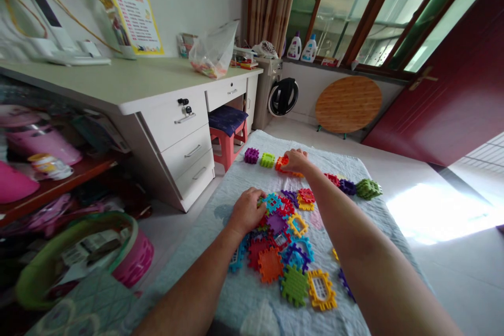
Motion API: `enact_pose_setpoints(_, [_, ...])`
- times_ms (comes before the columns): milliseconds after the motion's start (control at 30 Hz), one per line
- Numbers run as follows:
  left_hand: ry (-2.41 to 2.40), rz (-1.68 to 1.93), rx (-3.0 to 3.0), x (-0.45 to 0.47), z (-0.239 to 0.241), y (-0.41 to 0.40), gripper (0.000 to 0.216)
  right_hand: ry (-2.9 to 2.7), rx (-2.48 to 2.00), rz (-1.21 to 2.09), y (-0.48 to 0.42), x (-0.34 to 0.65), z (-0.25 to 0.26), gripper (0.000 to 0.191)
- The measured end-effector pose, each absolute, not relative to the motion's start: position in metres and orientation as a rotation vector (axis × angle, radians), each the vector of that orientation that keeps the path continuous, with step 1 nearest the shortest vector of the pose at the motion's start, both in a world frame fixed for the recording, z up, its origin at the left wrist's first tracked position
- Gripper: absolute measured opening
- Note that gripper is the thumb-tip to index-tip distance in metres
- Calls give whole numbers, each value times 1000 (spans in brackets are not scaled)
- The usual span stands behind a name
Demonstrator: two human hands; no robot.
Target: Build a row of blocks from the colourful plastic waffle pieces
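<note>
Loose tiles [293, 252] under curled left hand [246, 212]; right hand [295, 160] farther off, gripping orange cube [281, 164].

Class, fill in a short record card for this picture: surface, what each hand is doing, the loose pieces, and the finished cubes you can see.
Surface: pale quilted blanket on the floor
Left hand: resting on the pile of flat interlocking tiles
Right hand: reaching out, on an orange cube
Row beside it: purple cube, green cube
Further right: large green cube
Grip: hidden on both hands
</note>
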State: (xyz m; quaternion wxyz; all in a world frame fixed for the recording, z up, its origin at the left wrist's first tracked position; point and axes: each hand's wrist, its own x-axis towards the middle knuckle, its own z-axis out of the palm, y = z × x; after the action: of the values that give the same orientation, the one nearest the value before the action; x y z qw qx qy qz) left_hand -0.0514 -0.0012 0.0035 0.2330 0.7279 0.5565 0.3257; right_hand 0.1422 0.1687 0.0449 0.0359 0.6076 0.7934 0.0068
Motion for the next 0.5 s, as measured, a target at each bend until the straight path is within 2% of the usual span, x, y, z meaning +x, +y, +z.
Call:
enact_pose_setpoints(267, [1515, 896, 1984, -52, 4, -1, 19, 2565, 1978, 68, 151, 151, 56, 68])
enact_pose_setpoints(500, [1534, 922, 2008, -52, 5, -3, 18, 2685, 2073, -126, 71, 209, 71, 50])
